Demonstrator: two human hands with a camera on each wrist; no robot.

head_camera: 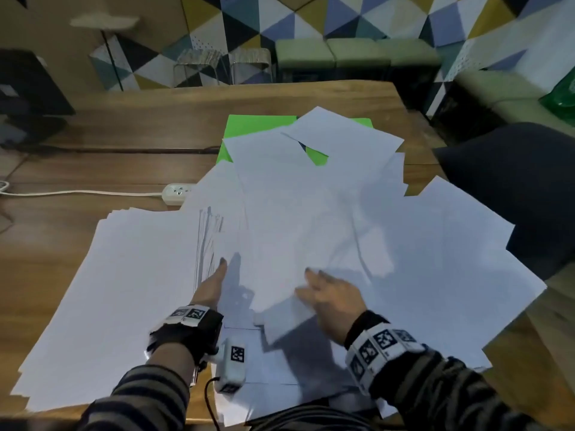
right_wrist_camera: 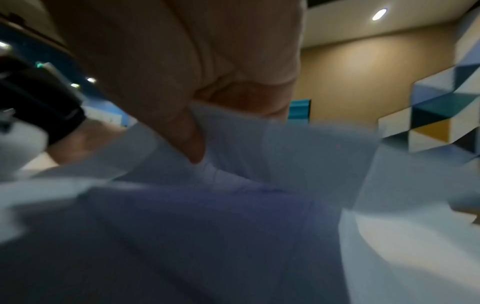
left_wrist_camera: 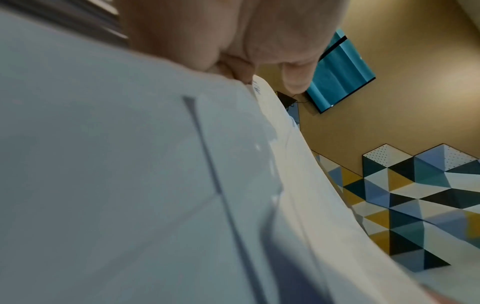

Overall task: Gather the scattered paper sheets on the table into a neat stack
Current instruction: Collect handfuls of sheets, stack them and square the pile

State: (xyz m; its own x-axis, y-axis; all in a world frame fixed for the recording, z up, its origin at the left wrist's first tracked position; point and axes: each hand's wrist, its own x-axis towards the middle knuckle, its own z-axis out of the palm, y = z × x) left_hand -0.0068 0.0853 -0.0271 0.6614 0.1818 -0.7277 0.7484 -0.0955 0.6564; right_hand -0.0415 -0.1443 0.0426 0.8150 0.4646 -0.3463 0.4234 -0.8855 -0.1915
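Several white paper sheets (head_camera: 311,213) lie scattered and overlapping across the wooden table (head_camera: 124,135), with green sheets (head_camera: 258,132) under the far ones. A flatter pile of white sheets (head_camera: 124,275) lies at the near left. My left hand (head_camera: 213,283) stands on edge against the left side of a raised batch, whose fanned edges show just above it; in the left wrist view its curled fingers (left_wrist_camera: 233,67) hold the paper's edge (left_wrist_camera: 259,90). My right hand (head_camera: 326,293) pinches the near edge of the lifted sheets (right_wrist_camera: 233,131), thumb (right_wrist_camera: 182,133) against fingers.
A white power strip (head_camera: 175,194) with its cable lies on the table left of the sheets. A dark chair back (head_camera: 522,194) stands close at the right edge. A dark monitor (head_camera: 28,88) stands at the far left, with stools and green seats beyond the table.
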